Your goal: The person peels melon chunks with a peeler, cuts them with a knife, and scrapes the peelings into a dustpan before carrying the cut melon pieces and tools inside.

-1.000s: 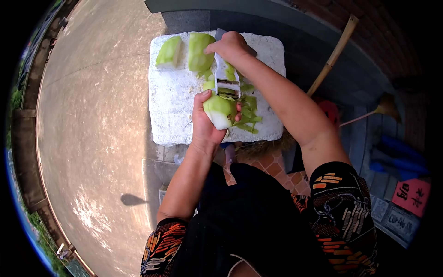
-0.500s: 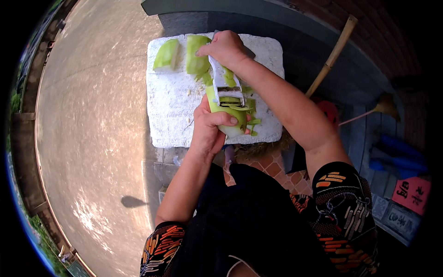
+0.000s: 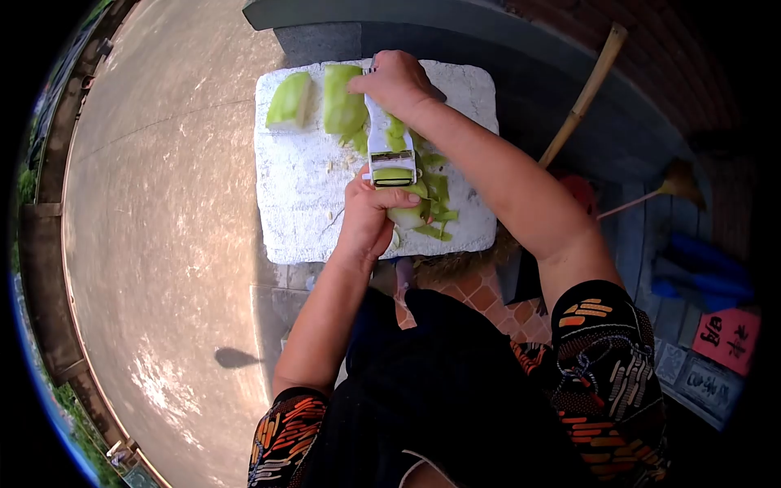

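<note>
My left hand is closed around a piece of green gourd, thumb across its top, low over a white block. In my right hand is the handle of a white peeler. The peeler's blade end lies against the gourd piece, just above my left thumb. Two pale green gourd pieces rest at the block's far side: a wedge on the left and a larger piece beside my right fingers. Green peelings lie scattered to the right of the held piece.
A bamboo pole leans to the right of the block. Blue cloth-like material and a red sign with writing are further right. Sunlit concrete ground spreads out on the left. Tiled floor shows below the block.
The peeler has tilted more upright, and its head has shifted slightly left on the gourd piece. The held piece has turned a little, and a strip of peel has left the blade.
</note>
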### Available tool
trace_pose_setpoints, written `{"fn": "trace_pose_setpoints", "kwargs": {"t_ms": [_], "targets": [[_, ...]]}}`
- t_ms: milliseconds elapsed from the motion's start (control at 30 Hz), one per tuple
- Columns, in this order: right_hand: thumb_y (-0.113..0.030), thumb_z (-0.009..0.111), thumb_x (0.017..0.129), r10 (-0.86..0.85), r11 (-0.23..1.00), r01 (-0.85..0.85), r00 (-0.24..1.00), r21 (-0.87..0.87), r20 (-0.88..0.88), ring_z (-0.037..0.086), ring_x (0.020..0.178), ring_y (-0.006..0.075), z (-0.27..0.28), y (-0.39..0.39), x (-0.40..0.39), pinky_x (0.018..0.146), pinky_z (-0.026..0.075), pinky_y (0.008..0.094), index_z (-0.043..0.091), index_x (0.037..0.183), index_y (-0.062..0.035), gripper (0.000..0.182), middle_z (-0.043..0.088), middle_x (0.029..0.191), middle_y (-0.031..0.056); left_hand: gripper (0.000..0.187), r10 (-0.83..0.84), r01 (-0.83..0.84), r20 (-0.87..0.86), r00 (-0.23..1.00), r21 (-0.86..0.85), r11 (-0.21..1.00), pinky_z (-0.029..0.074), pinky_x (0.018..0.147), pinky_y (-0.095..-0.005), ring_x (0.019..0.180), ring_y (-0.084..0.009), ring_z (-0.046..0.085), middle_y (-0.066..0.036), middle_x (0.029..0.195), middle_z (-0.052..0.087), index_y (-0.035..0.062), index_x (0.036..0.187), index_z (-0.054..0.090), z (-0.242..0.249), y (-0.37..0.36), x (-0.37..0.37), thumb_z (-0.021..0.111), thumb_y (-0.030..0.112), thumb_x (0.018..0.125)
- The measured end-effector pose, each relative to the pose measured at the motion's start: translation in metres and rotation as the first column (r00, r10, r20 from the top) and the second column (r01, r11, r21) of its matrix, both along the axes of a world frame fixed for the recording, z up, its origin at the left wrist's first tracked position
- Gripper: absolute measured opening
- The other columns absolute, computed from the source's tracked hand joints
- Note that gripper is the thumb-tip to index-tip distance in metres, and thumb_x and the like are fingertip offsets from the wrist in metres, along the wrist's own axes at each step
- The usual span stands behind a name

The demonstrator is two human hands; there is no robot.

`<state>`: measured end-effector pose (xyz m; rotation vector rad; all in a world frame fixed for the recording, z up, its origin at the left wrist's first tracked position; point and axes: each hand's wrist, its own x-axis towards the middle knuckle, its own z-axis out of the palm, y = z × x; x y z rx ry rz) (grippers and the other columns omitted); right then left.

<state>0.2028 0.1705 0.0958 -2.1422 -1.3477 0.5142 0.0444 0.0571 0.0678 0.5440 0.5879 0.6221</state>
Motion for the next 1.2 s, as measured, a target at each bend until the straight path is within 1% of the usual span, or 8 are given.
{"fn": "trace_pose_setpoints", "kwargs": {"t_ms": [167, 400, 467, 600, 667, 800, 833, 1200], "targets": [[-0.038, 0.082, 0.061, -0.139, 0.990, 0.140, 0.988, -0.005, 0.072, 0.070, 0.077, 0.0311, -0.013, 0.013, 0.052, 0.072, 0.054, 0.0410, 0.071, 0.081, 0.0013, 0.046, 0.071, 0.079, 0.0175, 0.078, 0.095, -0.095, -0.041, 0.995, 0.002, 0.996, 0.056, 0.081, -0.0357, 0.096, -0.0253, 0.065, -0.013, 0.113, 0.065, -0.0010, 0.133, 0.051, 0.008, -0.011, -0.010, 0.063, -0.020, 0.058], [-0.041, 0.081, 0.060, -0.084, 0.995, 0.083, 0.996, 0.046, 0.016, 0.068, 0.076, 0.0294, -0.010, 0.004, 0.019, 0.071, 0.053, 0.0379, 0.069, 0.076, -0.0009, 0.045, 0.070, 0.081, 0.0163, 0.076, 0.142, -0.131, -0.116, 0.983, 0.096, 0.987, 0.056, 0.081, -0.0360, 0.098, -0.0241, 0.064, -0.012, 0.113, 0.065, -0.0012, 0.130, 0.053, 0.000, -0.009, -0.003, 0.060, -0.020, 0.057], [-0.040, 0.079, 0.064, -0.014, 0.999, 0.013, 1.000, -0.040, -0.018, 0.070, 0.092, 0.0348, 0.010, -0.010, 0.002, 0.082, 0.054, 0.0418, 0.073, 0.094, -0.0007, 0.049, 0.071, 0.097, 0.0202, 0.075, 0.135, -0.127, -0.091, 0.987, 0.083, 0.988, 0.056, 0.080, -0.0360, 0.098, -0.0243, 0.064, -0.013, 0.113, 0.065, -0.0012, 0.130, 0.052, 0.005, -0.012, -0.005, 0.060, -0.019, 0.057], [-0.041, 0.082, 0.061, -0.232, 0.965, 0.213, 0.965, 0.149, 0.125, 0.068, 0.067, 0.0284, -0.029, 0.006, 0.058, 0.064, 0.052, 0.0386, 0.066, 0.074, -0.0015, 0.044, 0.069, 0.072, 0.0149, 0.076, 0.174, -0.174, 0.011, 0.985, 0.020, 0.985, 0.055, 0.087, -0.0389, 0.101, -0.0261, 0.064, -0.014, 0.115, 0.064, -0.0013, 0.131, 0.051, 0.006, -0.014, -0.011, 0.061, -0.017, 0.057], [-0.041, 0.083, 0.061, -0.224, 0.958, 0.224, 0.974, 0.177, -0.019, 0.067, 0.061, 0.0250, -0.032, 0.002, 0.073, 0.060, 0.051, 0.0364, 0.066, 0.072, -0.0020, 0.044, 0.068, 0.067, 0.0120, 0.077, 0.216, -0.215, 0.042, 0.975, -0.040, 0.976, 0.053, 0.091, -0.0403, 0.104, -0.0269, 0.063, -0.015, 0.118, 0.063, -0.0015, 0.132, 0.050, 0.001, -0.019, -0.014, 0.062, -0.016, 0.057], [-0.043, 0.083, 0.063, -0.168, 0.981, 0.170, 0.985, 0.097, -0.021, 0.065, 0.058, 0.0225, -0.024, -0.014, 0.056, 0.059, 0.050, 0.0348, 0.064, 0.071, -0.0026, 0.045, 0.066, 0.066, 0.0098, 0.052, 0.271, -0.215, 0.097, 0.958, -0.382, 0.899, 0.047, 0.096, -0.0557, 0.115, -0.0329, 0.057, -0.015, 0.128, 0.057, 0.0036, 0.136, 0.048, -0.011, -0.005, -0.012, 0.062, 0.017, 0.087], [-0.043, 0.083, 0.063, -0.146, 0.984, 0.148, 0.989, 0.097, -0.028, 0.065, 0.059, 0.0225, -0.022, -0.020, 0.048, 0.060, 0.051, 0.0348, 0.064, 0.072, -0.0025, 0.045, 0.067, 0.067, 0.0099, 0.043, 0.301, -0.238, 0.106, 0.948, -0.394, 0.888, 0.046, 0.101, -0.0517, 0.114, -0.0317, 0.058, -0.015, 0.127, 0.058, 0.0045, 0.135, 0.048, -0.019, -0.001, -0.010, 0.053, 0.022, 0.095], [-0.047, 0.081, 0.061, 0.014, 0.999, -0.016, 0.998, 0.038, 0.055, 0.066, 0.067, 0.0271, -0.019, -0.036, -0.004, 0.068, 0.051, 0.0372, 0.068, 0.082, -0.0025, 0.051, 0.068, 0.074, 0.0121, 0.053, 0.391, -0.345, 0.080, 0.917, -0.332, 0.878, 0.042, 0.105, -0.0464, 0.120, -0.0317, 0.054, -0.016, 0.133, 0.053, 0.0052, 0.141, 0.041, -0.017, -0.004, 0.002, 0.051, 0.008, 0.088]]}}
